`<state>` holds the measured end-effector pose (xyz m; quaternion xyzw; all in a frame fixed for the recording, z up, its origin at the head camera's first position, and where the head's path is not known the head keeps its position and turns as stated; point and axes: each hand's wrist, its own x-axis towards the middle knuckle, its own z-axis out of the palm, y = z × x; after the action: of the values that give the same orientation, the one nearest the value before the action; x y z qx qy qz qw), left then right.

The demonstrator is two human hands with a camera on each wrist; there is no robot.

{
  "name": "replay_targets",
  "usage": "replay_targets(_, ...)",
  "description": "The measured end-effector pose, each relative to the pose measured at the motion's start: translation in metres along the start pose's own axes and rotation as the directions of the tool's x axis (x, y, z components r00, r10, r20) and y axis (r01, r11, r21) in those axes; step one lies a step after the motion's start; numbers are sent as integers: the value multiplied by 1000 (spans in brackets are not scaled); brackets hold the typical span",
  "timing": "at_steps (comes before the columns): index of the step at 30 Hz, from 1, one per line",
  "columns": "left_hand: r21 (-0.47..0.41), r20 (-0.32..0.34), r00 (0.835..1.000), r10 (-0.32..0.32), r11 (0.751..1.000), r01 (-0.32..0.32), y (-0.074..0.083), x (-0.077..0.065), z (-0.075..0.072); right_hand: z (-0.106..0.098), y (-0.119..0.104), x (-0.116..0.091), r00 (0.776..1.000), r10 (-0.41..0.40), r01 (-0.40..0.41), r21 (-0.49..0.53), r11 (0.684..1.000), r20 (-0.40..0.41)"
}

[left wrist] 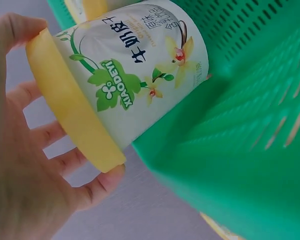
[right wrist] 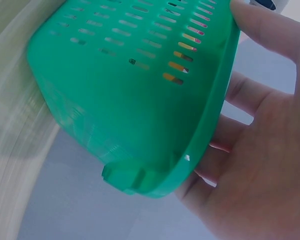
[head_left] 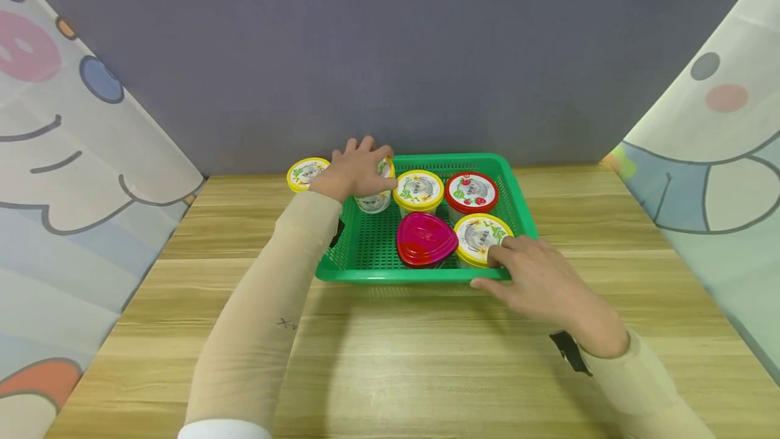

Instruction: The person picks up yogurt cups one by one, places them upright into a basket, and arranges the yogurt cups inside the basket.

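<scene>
My left hand [head_left: 355,173] grips a white paper cup [left wrist: 135,70] by its yellow lid [left wrist: 72,102], thumb and fingers around the lid's edge. The cup tilts at the back left corner of a green plastic basket [head_left: 414,276], its base toward the basket's inside. On the basket's front right rim lies my right hand [head_left: 539,280], thumb outside and fingers over the edge. Inside the basket stand two other yellow-lidded cups [head_left: 419,188], a red-lidded cup [head_left: 472,191] and a container with a magenta, rounded-triangle lid [head_left: 425,239].
Another yellow-lidded cup [head_left: 307,173] stands outside the basket at its left, partly behind my left hand. The basket rests on a wooden table [head_left: 390,364] close to a grey back panel [head_left: 390,53]. Cartoon-printed sheets [head_left: 719,154] flank the table on both sides.
</scene>
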<state>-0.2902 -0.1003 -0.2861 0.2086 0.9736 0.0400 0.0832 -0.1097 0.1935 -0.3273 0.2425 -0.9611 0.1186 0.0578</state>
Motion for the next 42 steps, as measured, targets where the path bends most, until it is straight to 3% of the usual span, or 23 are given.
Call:
replay_targets(9,-30,12,1000,3,1000,-3,-3,1,9,0,-1,-1,1000,7,-7,-10,1000,-1)
replay_targets(19,-25,69,998,-15,1000,17,-4,0,18,-1,-2,-1,1000,17,-17,-5,1000,9)
replay_targets(42,-11,153,988,-35,999,37,0,-2,20,0,-4,1,1000,7,-7,-18,1000,1)
